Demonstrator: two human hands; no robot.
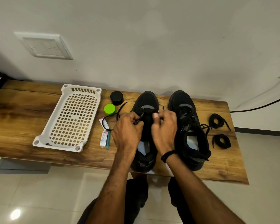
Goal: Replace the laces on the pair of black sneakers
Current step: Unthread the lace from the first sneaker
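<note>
Two black sneakers stand side by side on the wooden table, toes toward the wall. Both my hands work over the left sneaker [146, 101]. My left hand [128, 128] pinches a black lace [120, 110] at the eyelets; the lace trails left across the table. My right hand [164, 126] has curled fingers at the sneaker's right eyelets, and the lace there is hidden under them. The right sneaker [189, 126] keeps its laces, loosely threaded. Two coiled black laces [217, 121] [221, 141] lie to its right.
A white perforated plastic basket [39, 139] lies at the left of the wooden table [19, 110]. A black round lid [117, 97], a green round container [110, 109], small tubes and a teal pen [108, 139] sit between the basket and the shoes. A black cable [257, 107] runs at right.
</note>
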